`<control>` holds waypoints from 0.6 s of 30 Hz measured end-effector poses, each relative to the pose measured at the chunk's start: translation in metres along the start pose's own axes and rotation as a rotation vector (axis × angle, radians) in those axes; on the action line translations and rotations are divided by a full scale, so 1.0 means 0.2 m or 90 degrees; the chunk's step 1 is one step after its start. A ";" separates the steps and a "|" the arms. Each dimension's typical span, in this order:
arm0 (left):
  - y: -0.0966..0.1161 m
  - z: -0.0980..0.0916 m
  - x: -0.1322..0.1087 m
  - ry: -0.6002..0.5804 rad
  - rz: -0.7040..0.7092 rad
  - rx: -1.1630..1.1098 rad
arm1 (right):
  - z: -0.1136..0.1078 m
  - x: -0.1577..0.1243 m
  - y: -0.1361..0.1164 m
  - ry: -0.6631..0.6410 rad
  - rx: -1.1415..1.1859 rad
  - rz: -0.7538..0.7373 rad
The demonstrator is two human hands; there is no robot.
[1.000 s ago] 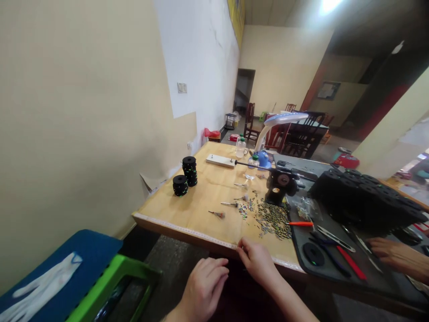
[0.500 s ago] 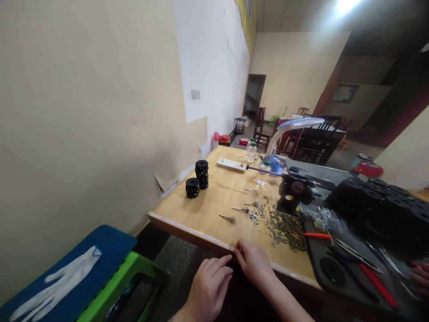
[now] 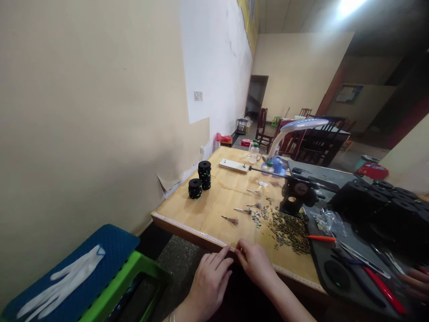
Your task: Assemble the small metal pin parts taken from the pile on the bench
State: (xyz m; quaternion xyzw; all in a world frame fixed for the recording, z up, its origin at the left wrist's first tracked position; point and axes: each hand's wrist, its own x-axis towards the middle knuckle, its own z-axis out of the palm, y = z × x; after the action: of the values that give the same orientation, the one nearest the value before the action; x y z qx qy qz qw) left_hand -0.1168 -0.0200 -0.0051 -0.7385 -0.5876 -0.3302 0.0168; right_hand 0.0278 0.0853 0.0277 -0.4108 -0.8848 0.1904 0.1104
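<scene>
At the near edge of the wooden table (image 3: 208, 214), my left hand (image 3: 210, 278) has its index finger stretched to a white measuring strip (image 3: 197, 233); the other fingers bend loosely. Beside it, my right hand (image 3: 255, 264) is closed, thumb and fingertips pinched together at the same edge. Whatever lies between them, if anything, is too small or hidden to make out. Just beyond are a small orange-tipped feathery piece (image 3: 231, 220), a thin pointed grey piece (image 3: 242, 210), and a spread of small dark brass-coloured bits (image 3: 291, 232) with tiny coloured bits (image 3: 257, 219) beside them.
Black spools (image 3: 204, 175) stand at the table's left. A black vise (image 3: 298, 192), white board (image 3: 233, 166) and lamp (image 3: 278, 147) are behind. Tools, including orange tweezers (image 3: 321, 239), lie on a dark mat (image 3: 330, 286). Another person's hand (image 3: 417, 281) shows far right. A white glove (image 3: 63, 281) lies on a stool (image 3: 115, 243).
My left index finger has stretched forward onto the table's edge strip. My right hand keeps its pinch there. The other person's hand at far right shows more. The view has shifted slightly.
</scene>
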 end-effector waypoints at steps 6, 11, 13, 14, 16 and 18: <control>0.00 0.02 0.00 -0.014 -0.006 0.033 | -0.01 0.00 0.00 -0.017 -0.019 0.003; -0.01 0.03 -0.01 -0.024 -0.008 0.050 | -0.02 0.00 0.00 -0.020 -0.038 0.009; 0.00 0.04 -0.01 -0.025 -0.007 0.057 | -0.02 0.00 0.00 -0.022 -0.040 0.013; 0.00 0.04 -0.01 -0.024 -0.007 0.064 | -0.02 0.00 0.00 -0.021 -0.039 0.013; 0.00 0.05 -0.01 -0.020 -0.006 0.082 | -0.01 0.00 0.00 -0.016 -0.036 0.011; -0.01 0.05 -0.01 -0.014 -0.001 0.101 | -0.01 0.00 0.00 -0.014 -0.037 0.011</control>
State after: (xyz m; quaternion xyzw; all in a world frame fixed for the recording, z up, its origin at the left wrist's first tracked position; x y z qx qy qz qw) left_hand -0.1130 -0.0174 -0.0149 -0.7383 -0.6123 -0.2745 0.0682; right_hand 0.0280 0.0863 0.0294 -0.4196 -0.8873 0.1701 0.0870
